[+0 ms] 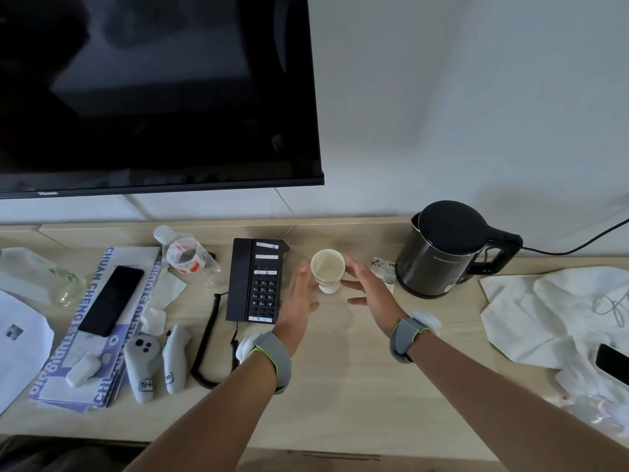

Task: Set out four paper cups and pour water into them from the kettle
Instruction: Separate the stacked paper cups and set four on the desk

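**Open hands flank one paper cup**

Both forearms reach over the tabletop [340, 386]. Left of them lies a black phone [256, 281]. Next, the left hand [299, 301], fingers spread wide, sits just beside the upright paper cup [327, 270]. On the cup's other side the right hand [369, 294] is equally open, empty. Farther right stands the black kettle [446, 250].

Bare desk [340, 369] lies open between telephone [256, 281] and kettle [442, 253], cup [327, 270] standing midway.
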Demonstrator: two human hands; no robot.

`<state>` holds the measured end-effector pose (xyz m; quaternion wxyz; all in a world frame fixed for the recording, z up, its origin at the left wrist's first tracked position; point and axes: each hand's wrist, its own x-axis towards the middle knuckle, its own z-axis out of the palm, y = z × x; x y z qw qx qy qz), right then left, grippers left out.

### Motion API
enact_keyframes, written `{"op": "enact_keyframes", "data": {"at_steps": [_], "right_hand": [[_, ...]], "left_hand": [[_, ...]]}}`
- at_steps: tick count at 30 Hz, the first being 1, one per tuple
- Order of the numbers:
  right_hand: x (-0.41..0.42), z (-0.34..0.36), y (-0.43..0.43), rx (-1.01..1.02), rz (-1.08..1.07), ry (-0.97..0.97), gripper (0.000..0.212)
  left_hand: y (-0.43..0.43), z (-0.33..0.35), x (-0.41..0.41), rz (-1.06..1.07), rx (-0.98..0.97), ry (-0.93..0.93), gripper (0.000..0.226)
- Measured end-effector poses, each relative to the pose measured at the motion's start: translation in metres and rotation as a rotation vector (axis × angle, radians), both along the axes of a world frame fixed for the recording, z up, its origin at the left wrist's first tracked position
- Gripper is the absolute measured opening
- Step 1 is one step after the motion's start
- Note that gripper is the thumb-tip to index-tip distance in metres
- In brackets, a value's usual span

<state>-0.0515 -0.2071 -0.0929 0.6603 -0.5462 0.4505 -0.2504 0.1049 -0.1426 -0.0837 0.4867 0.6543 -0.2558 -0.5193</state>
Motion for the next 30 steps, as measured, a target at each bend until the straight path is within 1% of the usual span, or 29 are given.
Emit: {"op": "enact_keyframes", "data": {"at_steps": [4, 5, 8, 10, 15, 20, 25, 30], "right_hand": [[-0.008, 0.012, 0.015, -0.021, 0.009, 0.002, 0.072], [-0.010, 0.016, 0.019, -0.013, 0.001, -0.002, 0.068], [-0.018, 0.024, 0.031, 0.023, -0.034, -0.011, 0.044], [-0.025, 0.026, 0.040, 0.041, -0.066, -0.015, 0.037], [-0.043, 0.021, 0.060, 0.070, -0.109, -0.007, 0.049], [-0.057, 0.019, 0.078, 0.103, -0.118, 0.010, 0.046], [-0.066, 0.011, 0.092, 0.116, -0.099, 0.017, 0.047], [-0.067, 0.003, 0.099, 0.136, -0.063, 0.019, 0.050]], "left_hand": [[0.013, 0.010, -0.006, -0.012, 0.001, 0.000, 0.053], [0.017, 0.013, -0.008, -0.022, -0.004, -0.002, 0.053], [0.031, 0.023, -0.015, -0.038, -0.021, 0.001, 0.054], [0.041, 0.028, -0.020, -0.049, -0.028, 0.005, 0.051], [0.065, 0.027, -0.031, -0.066, -0.039, -0.002, 0.046], [0.089, 0.019, -0.037, -0.098, -0.039, -0.043, 0.045], [0.109, 0.008, -0.039, -0.170, -0.055, -0.134, 0.066], [0.117, 0.001, -0.040, -0.196, -0.020, -0.166, 0.065]]}}
